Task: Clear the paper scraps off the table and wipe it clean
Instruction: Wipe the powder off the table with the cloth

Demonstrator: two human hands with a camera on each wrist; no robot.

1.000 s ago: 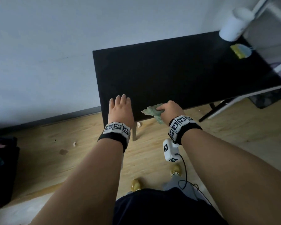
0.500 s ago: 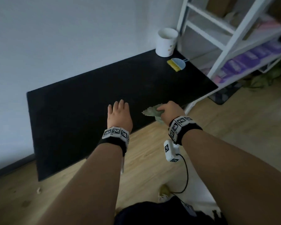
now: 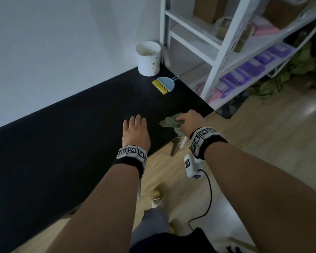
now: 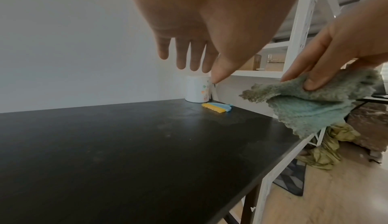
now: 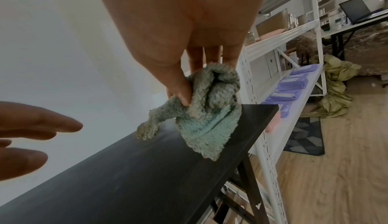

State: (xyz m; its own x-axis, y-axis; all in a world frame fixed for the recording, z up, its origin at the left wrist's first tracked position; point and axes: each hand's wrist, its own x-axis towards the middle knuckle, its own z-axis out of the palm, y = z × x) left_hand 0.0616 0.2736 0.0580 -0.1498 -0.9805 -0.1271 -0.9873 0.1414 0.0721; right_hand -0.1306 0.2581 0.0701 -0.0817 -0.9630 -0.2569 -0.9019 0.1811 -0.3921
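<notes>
A black table point(image 3: 66, 139) runs along the white wall. My right hand point(image 3: 191, 121) pinches a crumpled green cloth point(image 3: 170, 123) above the table's near right edge; the cloth point(image 5: 208, 111) hangs from thumb and fingers, and also shows as cloth point(image 4: 310, 104) in the left wrist view. My left hand point(image 3: 135, 130) hovers flat over the table top with straight fingers point(image 4: 184, 53), holding nothing. No paper scraps show on the table top.
A white paper bucket point(image 3: 148, 58) stands at the table's far right corner, with a small yellow brush and blue dustpan point(image 3: 163, 84) lying beside it. A white shelf rack point(image 3: 226, 52) with purple packs stands right of the table. Wooden floor point(image 3: 263, 143) lies below.
The view has swung right along the table, bringing the bucket, brush and rack into sight. Both hands keep their pose, the right still pinching the cloth.
</notes>
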